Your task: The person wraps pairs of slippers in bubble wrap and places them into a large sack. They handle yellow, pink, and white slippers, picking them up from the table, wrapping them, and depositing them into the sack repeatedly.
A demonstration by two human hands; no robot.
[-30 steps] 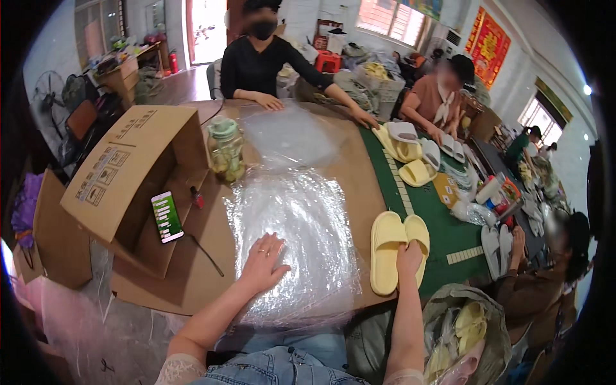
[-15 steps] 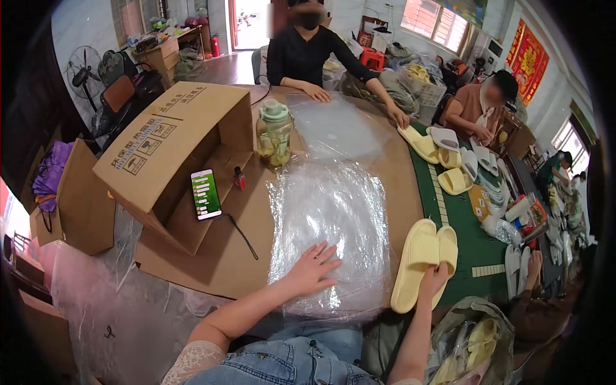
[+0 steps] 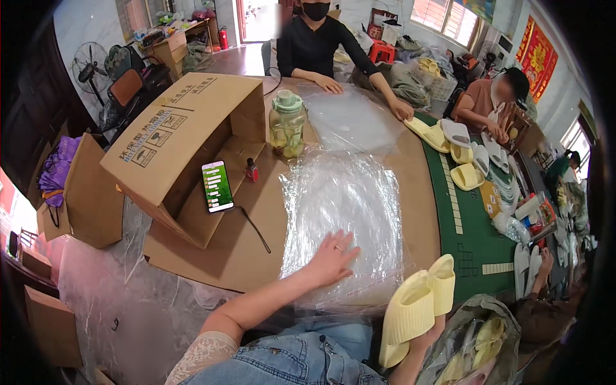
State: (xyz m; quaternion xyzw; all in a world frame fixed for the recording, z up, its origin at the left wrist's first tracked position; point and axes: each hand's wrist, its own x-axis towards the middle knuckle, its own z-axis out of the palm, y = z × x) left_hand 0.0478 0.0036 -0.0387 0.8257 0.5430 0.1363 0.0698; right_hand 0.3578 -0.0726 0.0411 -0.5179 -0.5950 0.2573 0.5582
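Left hand (image 3: 332, 258) flat on clear plastic bags (image 3: 343, 199), fingers spread, gripping nothing; probably pressing slippery stack steady. Right hand (image 3: 436, 331) closed around yellow slippers (image 3: 414, 314), paired side by side, likely so both lift together; exact finger placement partly hidden. Pair tilted, toward table's near edge, right of bags. Open sack (image 3: 511, 340) beside right forearm, slippers inside, seemingly for easy reach.

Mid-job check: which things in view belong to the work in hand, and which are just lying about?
In the work:
- pale yellow slippers, held by the right hand
- clear plastic, under the left hand

Apparently just lying about:
- phone
- small red bottle
- green-lidded jar
- open cardboard box
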